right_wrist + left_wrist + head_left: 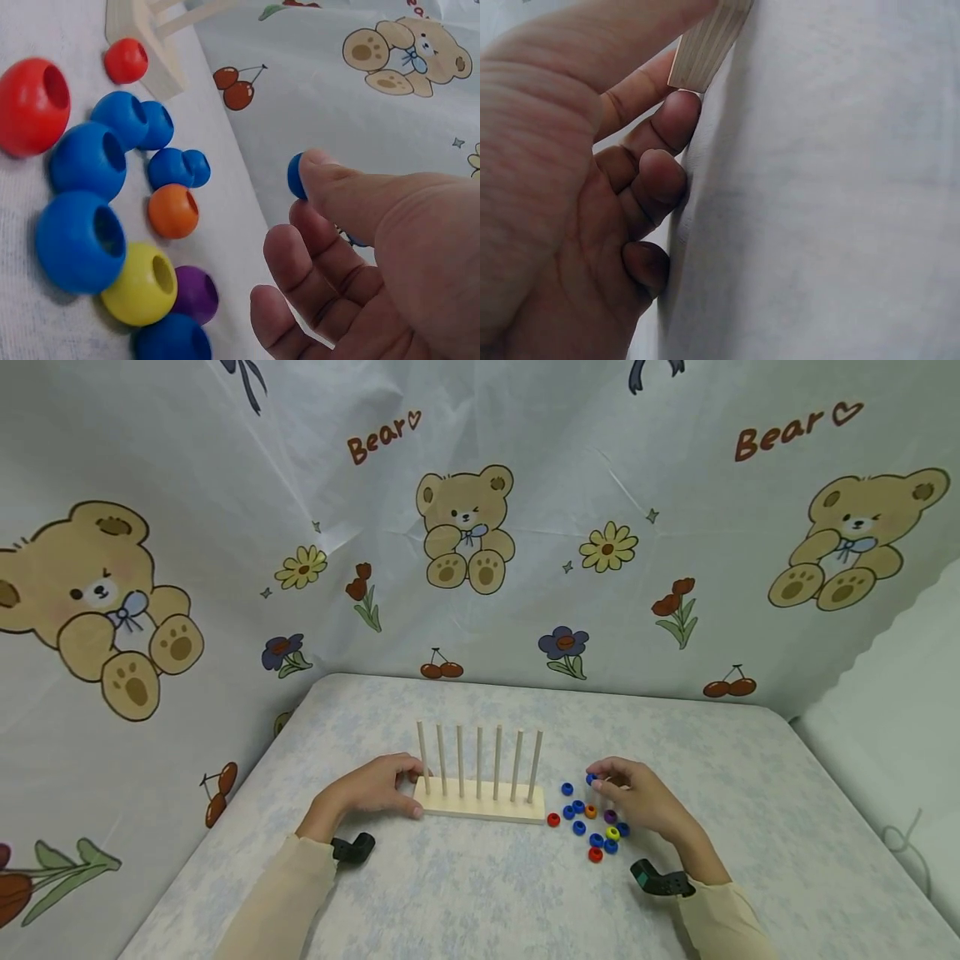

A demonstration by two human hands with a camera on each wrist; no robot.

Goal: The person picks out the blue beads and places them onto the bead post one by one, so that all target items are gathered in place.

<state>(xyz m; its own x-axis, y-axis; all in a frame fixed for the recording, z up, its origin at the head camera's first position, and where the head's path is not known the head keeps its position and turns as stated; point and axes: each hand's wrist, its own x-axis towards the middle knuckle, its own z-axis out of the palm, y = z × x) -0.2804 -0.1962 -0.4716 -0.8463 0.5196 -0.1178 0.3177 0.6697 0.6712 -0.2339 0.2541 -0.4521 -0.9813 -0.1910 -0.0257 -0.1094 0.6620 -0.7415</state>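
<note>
beige sleeves (277,893) reach over the desk (465,893); the left hand (382,783) grips the left end of the rack (480,808), its pegs (480,760) bare, while the right hand (633,789) pinches a blue bead (591,779) near the loose beads (579,828). picking seems the step; next likely calls for threading it onto a peg.

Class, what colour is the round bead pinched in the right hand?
The round bead is blue, showing best in the right wrist view.

A sheet (540,435) printed with bears (468,531) and cherries (442,670) hangs beyond the mottled table (465,902); a pale cord (905,841) curls at right.
</note>
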